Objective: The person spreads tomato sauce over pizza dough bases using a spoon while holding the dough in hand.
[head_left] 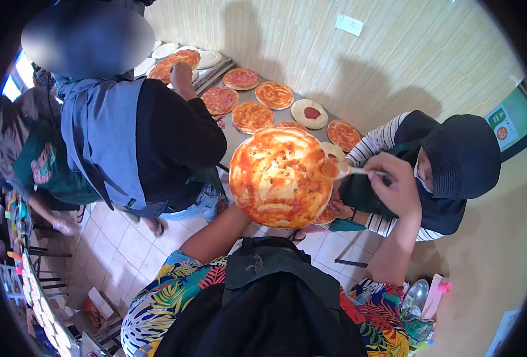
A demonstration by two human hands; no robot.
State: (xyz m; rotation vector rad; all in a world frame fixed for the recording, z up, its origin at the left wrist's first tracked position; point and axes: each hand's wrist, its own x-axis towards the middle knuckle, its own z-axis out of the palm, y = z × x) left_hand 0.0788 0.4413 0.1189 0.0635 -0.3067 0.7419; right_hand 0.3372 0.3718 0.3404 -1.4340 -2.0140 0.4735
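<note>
A round pizza base [278,178] coated in red sauce is held up in front of me, paler where the sauce is thin. My left forearm [219,231] runs up beneath it; the hand bearing it from below is hidden. My right hand [394,185] pinches the handle of a spoon [354,171]. The bowl of that spoon lies at the right edge of the base, over the sauce.
Behind is a grey table [234,140] with several sauced bases, such as one pizza base [274,95]. One co-worker [138,125] stands left holding a base; another co-worker [454,157] is close on the right. Dough rounds [40,303] lie far left.
</note>
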